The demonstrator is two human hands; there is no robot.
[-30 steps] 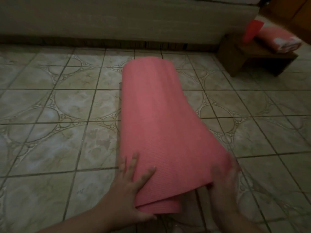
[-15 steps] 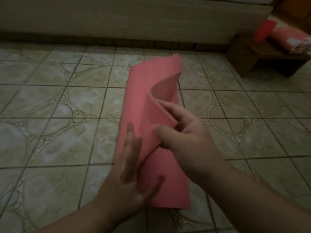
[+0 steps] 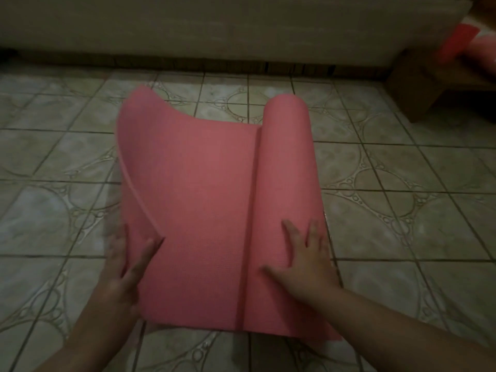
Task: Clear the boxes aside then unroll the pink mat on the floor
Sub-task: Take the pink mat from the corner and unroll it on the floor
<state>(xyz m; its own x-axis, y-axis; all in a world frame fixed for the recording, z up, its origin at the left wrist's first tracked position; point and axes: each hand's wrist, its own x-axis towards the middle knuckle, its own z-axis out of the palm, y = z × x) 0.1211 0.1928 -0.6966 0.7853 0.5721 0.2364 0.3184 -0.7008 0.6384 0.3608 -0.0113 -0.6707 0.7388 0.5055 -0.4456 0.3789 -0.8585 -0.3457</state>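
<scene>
While the pink mat [image 3: 204,210] lies partly unrolled on the tiled floor [image 3: 402,183], we press our right hand [image 3: 306,264] flat, fingers spread, on the rolled part at the right (it holds nothing). Our left hand [image 3: 126,267] holds the mat's loose left edge, thumb on top and fingers behind it, and that edge curls up off the tiles. Beyond stands a pale sofa [image 3: 214,28]; a wooden desk [image 3: 418,84] sits at far right.
</scene>
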